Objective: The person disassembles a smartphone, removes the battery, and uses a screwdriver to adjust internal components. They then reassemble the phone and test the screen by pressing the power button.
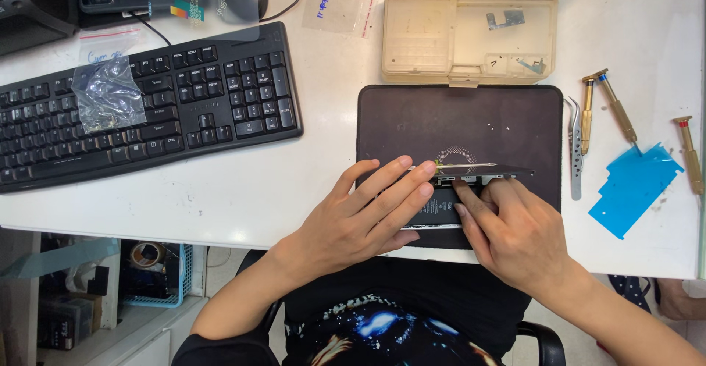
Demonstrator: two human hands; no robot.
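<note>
We're looking down at the white desk (pixel 294 189), centre of frame, where an opened phone (pixel 441 208) lies on a dark work mat (pixel 456 119). Our left hand (pixel 360 215) lies flat over the phone's left part, fingers (pixel 397 182) stretched out and close together, gripping nothing. A slim brass screwdriver (pixel 463 165) lies along the phone's top edge, touching the left fingertips. Our right hand (pixel 515 230) rests on the phone's right part, fingers curled down onto it; whether they pinch anything, we cannot tell. Upper left sits a black keyboard (pixel 147 108), top centre a beige parts box (pixel 471 35), and tweezers (pixel 575 149) lie right of the mat.
</note>
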